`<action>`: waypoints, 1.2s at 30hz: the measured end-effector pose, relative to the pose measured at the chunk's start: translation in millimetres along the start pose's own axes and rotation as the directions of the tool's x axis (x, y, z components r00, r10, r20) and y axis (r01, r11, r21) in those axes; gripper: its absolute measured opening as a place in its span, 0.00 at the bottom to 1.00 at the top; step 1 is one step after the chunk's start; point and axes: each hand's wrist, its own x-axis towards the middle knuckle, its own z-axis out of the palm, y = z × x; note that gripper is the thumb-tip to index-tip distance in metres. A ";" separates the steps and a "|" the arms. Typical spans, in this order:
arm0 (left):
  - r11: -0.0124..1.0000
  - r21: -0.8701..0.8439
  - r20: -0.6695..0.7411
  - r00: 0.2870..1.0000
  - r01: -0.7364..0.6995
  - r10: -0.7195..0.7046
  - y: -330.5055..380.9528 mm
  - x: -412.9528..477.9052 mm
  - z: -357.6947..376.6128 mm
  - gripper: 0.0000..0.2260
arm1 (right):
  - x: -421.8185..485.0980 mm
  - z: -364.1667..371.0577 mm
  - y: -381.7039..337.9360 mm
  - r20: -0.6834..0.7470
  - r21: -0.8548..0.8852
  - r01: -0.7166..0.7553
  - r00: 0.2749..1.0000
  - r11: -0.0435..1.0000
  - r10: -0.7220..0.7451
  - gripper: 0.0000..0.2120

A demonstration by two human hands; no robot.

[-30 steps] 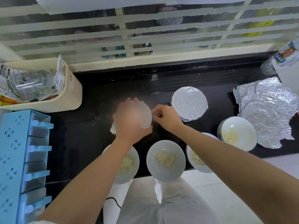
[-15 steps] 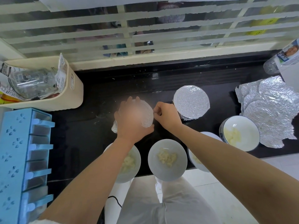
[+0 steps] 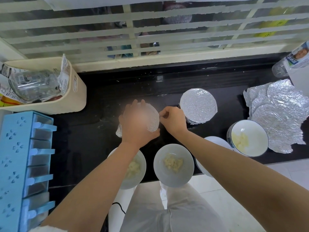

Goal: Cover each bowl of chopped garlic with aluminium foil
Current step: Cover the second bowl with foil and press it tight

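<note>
Foil-covering, second bowl. The left hand [image 3: 137, 126] lies spread flat over the foil on the bowl being covered [image 3: 152, 119], its grip open and pressing down, probably to keep the sheet from shifting. At that bowl's right rim the right hand [image 3: 173, 119] has thumb and fingers closed in a pinch on the foil edge, apparently crimping it under. Just right of this pinch stands a finished covered bowl [image 3: 198, 105]. Toward the person, four open bowls of garlic wait on the counter [image 3: 93, 131], including the centre bowl [image 3: 173, 164]. Spare foil sheets [image 3: 275, 114] lie far right, within reach
</note>
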 end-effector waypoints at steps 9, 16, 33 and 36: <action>1.000 -0.006 0.001 1.000 -0.001 0.001 0.0 -0.1 1.5 0.51 | -19.8 -0.1 2.6 0.011 0.246 -0.116 0.993 0.962 0.117 0.11; 1.000 -0.003 0.015 1.000 -0.009 0.009 -0.7 0.0 1.8 0.51 | -16.0 -8.9 -2.9 0.074 0.235 -0.117 0.992 0.965 0.102 0.08; 0.927 0.019 0.292 0.889 -0.375 0.354 -48.1 23.2 -32.4 0.61 | -20.9 -2.8 -7.9 0.330 0.441 -0.433 0.893 0.786 0.307 0.14; 0.973 -0.032 0.228 0.947 -0.227 0.228 -39.2 15.7 -33.2 0.59 | -17.8 -4.6 -7.0 0.342 0.432 -0.444 0.886 0.785 0.313 0.10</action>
